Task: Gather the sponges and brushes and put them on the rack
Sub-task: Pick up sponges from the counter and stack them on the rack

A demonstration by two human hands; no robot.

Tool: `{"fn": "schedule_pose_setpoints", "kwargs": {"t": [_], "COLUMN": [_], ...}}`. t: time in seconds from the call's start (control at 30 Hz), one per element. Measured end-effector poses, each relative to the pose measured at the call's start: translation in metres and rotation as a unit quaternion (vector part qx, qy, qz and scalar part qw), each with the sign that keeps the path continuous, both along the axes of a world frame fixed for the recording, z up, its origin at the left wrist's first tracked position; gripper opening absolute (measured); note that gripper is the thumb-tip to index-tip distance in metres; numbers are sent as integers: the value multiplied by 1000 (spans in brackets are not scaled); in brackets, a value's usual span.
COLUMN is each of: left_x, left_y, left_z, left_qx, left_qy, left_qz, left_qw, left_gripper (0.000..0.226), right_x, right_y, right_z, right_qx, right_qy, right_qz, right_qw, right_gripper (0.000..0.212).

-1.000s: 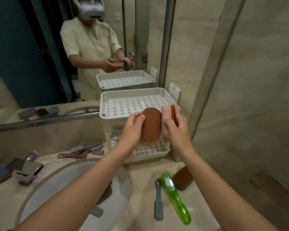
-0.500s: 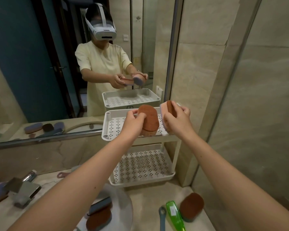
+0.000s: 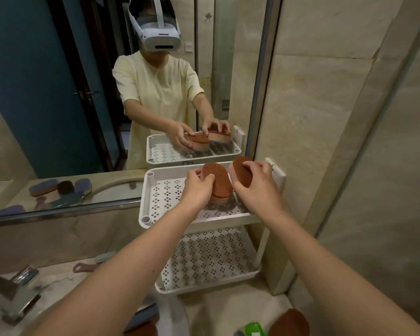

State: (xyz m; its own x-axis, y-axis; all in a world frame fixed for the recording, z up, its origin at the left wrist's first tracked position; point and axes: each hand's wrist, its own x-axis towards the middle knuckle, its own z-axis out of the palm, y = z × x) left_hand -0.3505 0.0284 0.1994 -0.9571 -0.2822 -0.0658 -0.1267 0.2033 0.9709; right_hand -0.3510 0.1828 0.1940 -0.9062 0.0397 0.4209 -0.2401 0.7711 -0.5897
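A white two-tier rack with perforated shelves stands on the counter against the mirror. My left hand grips an oval brown-topped sponge and holds it down on the right part of the top shelf. My right hand grips a second brown sponge with a pink underside, tilted just above the shelf's back right corner. The lower shelf holds nothing.
On the counter lie another brown sponge, a green brush, a pink-handled brush and a sponge in the sink. A chrome faucet sits at left. A wall stands close to the rack's right.
Both hands moved forward and down over the top shelf with their sponges. The left sponge now rests on the shelf. The camera tilted up.
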Motion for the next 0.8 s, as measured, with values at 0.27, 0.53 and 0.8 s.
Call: {"fn": "schedule_pose_setpoints", "kwargs": {"t": [0.27, 0.53, 0.8], "left_x": [-23, -21, -10], "left_y": [6, 6, 9], "left_z": [-4, -10, -11], "left_qx": [-111, -187, -257], "left_qy": [7, 53, 56], "left_qz": [24, 8, -69], "left_qw": [993, 981, 962], "left_gripper": [43, 41, 70], "right_x": [-25, -32, -29], "right_y": [2, -6, -7], "right_z": [1, 1, 3], "right_qx": [96, 229, 236], "right_qy": [-67, -151, -113], "right_qz": [58, 96, 55], "right_qw": [991, 957, 964], "right_gripper": [58, 71, 53]}}
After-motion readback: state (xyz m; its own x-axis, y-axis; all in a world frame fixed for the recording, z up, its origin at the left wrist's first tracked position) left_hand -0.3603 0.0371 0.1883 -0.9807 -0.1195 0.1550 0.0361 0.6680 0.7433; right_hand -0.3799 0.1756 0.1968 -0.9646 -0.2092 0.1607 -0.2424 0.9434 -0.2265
